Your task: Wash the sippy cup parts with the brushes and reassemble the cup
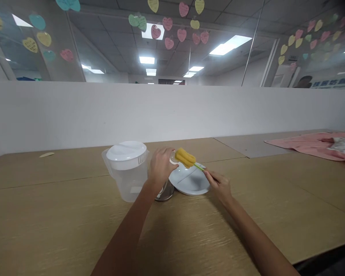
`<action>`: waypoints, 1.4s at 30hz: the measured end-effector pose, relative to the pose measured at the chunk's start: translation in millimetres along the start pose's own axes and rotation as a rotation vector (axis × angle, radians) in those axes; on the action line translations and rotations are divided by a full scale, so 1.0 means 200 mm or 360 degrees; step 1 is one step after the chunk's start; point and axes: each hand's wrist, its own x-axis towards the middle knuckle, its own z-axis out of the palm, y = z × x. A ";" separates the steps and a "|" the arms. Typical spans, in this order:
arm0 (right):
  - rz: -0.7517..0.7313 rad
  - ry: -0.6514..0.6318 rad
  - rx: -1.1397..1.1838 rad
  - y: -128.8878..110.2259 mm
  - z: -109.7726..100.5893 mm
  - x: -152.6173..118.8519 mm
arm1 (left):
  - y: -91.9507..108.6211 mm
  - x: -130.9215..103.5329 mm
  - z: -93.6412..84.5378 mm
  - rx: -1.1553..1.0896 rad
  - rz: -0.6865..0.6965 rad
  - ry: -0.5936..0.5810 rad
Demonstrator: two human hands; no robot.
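Note:
My left hand (161,165) is wrapped round a small clear cup (174,157), whose mouth faces right. My right hand (219,184) grips the thin green handle of a sponge brush (185,157). The brush's yellow sponge head is at the cup's mouth; how far it reaches inside is unclear. Below the brush lies a white dish (189,182). A round metal object (166,193) sits beside the dish, partly hidden by my left hand and wrist. Left of my left hand stands a translucent pitcher (129,180) with a white lid.
The wooden table (247,218) reaches to a white wall (172,111) behind. A pink cloth (299,143) with a patterned piece on it lies at the far right. A small flat oval piece (46,155) rests at the back left. Glass with heart-shaped notes is above the wall.

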 end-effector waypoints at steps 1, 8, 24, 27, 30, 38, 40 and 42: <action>-0.0045 -0.0059 -0.0042 0.01 -0.01 0.01 | -0.01 0.00 0.01 0.0104 0.0086 -0.0030; -0.0601 -0.0053 -0.0404 -0.01 -0.07 0.06 | 0.06 -0.02 0.02 0.0585 0.0536 -0.0258; -0.0218 -0.0125 -0.0611 0.14 -0.13 0.04 | 0.06 -0.01 0.06 0.0332 0.0529 -0.0398; 0.0043 -0.0093 -0.0730 0.20 -0.16 0.06 | 0.07 -0.01 0.04 0.0471 0.0371 -0.0339; 0.0607 -0.0140 -0.0949 0.30 -0.19 0.08 | 0.07 -0.02 0.05 0.0611 0.0335 -0.0272; 0.1227 -0.1037 -0.1039 0.44 -0.14 -0.01 | 0.09 -0.04 0.17 0.0609 0.0519 -0.0540; 0.1190 -0.1126 -0.0992 0.43 -0.11 -0.02 | 0.08 -0.03 0.15 0.0487 0.0395 -0.0503; 0.1139 -0.1189 -0.0930 0.42 -0.08 -0.03 | 0.09 -0.02 0.09 0.0230 0.0192 -0.0404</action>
